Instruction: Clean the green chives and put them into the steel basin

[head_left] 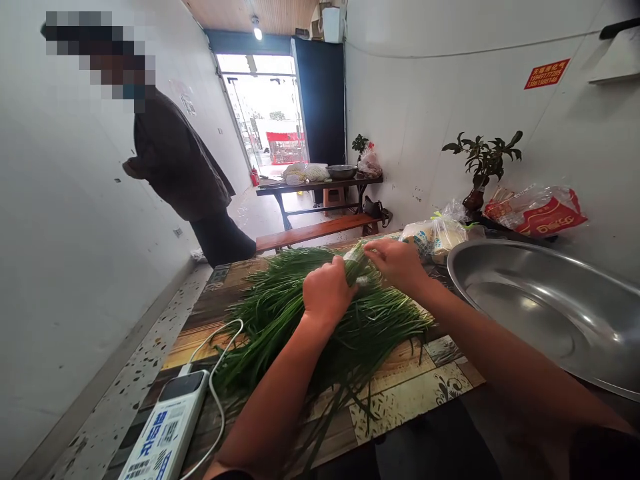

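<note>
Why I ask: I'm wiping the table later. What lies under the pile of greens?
The patterned tabletop shows around the edges of the pile of greens. Anything else beneath the pile's middle is covered and can't be seen.

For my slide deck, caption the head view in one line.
Left hand grips a bunch of green stalks, right hand at its pale end, above a leafy pile.

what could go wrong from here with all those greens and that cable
The white cable loops beside the pile of garlic chives near the left forearm, so that arm might snag it. Stray leaves trail toward the near edge of the table and could be dragged off. The left hand holds a bunch with the right hand at its pale ends; stalks might slip out if the grip slackens.
</note>
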`<state>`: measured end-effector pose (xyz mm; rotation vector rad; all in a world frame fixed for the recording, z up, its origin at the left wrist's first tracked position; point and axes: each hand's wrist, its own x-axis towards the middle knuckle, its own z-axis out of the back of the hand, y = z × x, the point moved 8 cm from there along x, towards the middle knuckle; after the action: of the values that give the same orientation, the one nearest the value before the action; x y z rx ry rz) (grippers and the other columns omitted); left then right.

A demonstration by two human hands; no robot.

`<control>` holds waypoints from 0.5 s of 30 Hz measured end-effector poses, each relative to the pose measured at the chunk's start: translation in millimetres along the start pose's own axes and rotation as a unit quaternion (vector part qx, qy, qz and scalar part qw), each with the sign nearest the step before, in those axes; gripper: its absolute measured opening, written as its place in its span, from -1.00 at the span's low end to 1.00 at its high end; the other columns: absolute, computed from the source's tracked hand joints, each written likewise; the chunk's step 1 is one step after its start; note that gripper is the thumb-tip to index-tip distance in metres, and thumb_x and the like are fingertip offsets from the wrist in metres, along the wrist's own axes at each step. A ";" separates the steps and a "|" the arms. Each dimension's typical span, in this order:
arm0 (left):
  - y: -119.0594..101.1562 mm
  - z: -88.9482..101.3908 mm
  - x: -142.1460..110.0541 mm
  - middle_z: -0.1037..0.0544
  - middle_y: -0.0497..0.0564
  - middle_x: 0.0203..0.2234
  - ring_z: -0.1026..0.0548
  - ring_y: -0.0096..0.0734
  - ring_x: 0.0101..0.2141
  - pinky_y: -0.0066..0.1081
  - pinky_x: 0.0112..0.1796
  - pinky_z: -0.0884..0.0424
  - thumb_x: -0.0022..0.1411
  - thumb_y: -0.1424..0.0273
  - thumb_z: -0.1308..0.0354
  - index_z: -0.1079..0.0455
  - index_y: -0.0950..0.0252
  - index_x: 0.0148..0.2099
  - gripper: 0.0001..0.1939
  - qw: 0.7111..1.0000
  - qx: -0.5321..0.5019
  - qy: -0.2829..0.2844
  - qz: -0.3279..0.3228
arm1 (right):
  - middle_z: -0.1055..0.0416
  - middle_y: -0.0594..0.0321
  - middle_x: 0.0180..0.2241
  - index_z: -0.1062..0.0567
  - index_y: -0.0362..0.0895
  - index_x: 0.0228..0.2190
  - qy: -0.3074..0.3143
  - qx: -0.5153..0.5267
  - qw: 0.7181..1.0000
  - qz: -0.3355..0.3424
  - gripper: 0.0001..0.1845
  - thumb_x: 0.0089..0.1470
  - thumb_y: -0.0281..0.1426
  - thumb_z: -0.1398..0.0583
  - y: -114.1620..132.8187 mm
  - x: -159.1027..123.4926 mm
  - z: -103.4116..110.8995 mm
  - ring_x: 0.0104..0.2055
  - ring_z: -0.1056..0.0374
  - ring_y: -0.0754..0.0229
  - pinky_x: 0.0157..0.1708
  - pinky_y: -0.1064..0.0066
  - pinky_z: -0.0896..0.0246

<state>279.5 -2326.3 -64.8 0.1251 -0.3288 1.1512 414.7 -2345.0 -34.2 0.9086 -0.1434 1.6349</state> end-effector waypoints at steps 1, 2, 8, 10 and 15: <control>-1.0 0.3 -0.1 -0.54 0.15 -0.33 -0.53 -0.09 -0.30 -0.34 -0.33 -0.30 0.12 0.21 -0.13 -0.26 0.29 -0.12 -0.66 1.000 0.002 -0.002 -0.003 | -0.54 0.17 -0.27 -0.56 -0.09 -0.32 0.008 -0.025 1.000 0.014 -0.78 0.14 -0.32 -0.12 2.1 0.1 0.9 -0.25 -0.41 0.13 -0.26 0.35 -0.19; -1.7 0.8 -0.2 -0.54 0.15 -0.33 -0.53 -0.10 -0.31 -0.34 -0.34 -0.30 0.11 0.21 -0.13 -0.26 0.29 -0.12 -0.67 1.000 0.004 -0.003 -0.005 | -0.54 0.17 -0.29 -0.56 -0.10 -0.34 0.015 -0.042 0.999 0.027 -0.78 0.14 -0.32 -0.11 4.3 0.2 2.3 -0.25 -0.40 0.12 -0.27 0.35 -0.17; -3.0 4.7 -2.1 -0.54 0.08 -0.32 -0.53 -0.18 -0.29 -0.40 -0.35 -0.30 0.13 0.17 -0.14 -0.26 0.26 -0.11 -0.65 1.000 0.010 0.025 -0.008 | -0.42 0.29 -0.50 -0.51 -0.13 -0.44 0.055 0.149 0.987 -0.025 -0.84 0.05 -0.33 -0.16 3.6 0.6 9.7 -0.47 -0.26 0.28 -0.42 0.42 -0.10; -3.2 6.5 -2.9 -0.54 0.06 -0.30 -0.53 -0.20 -0.27 -0.40 -0.33 -0.31 0.13 0.14 -0.14 -0.26 0.23 -0.09 -0.63 0.999 0.007 0.028 -0.013 | -0.36 0.33 -0.55 -0.48 -0.15 -0.47 0.087 0.278 0.950 -0.110 -0.83 -0.01 -0.29 -0.20 -3.7 -2.3 2.8 -0.52 -0.19 0.33 -0.48 0.44 -0.07; -5.0 7.9 -4.0 -0.55 0.04 -0.31 -0.53 -0.18 -0.28 -0.38 -0.35 -0.32 0.11 0.13 -0.15 -0.26 0.20 -0.10 -0.63 0.999 0.006 0.022 -0.031 | -0.32 0.37 -0.58 -0.43 -0.17 -0.51 0.128 0.484 0.832 -0.239 -0.76 -0.16 -0.26 -0.30 -7.3 -17.6 -10.8 -0.56 -0.17 0.37 -0.56 0.47 -0.04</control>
<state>281.1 -2333.9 -58.2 0.1196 -0.2766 1.0941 415.9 -2350.7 -55.3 1.3087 1.1170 1.2776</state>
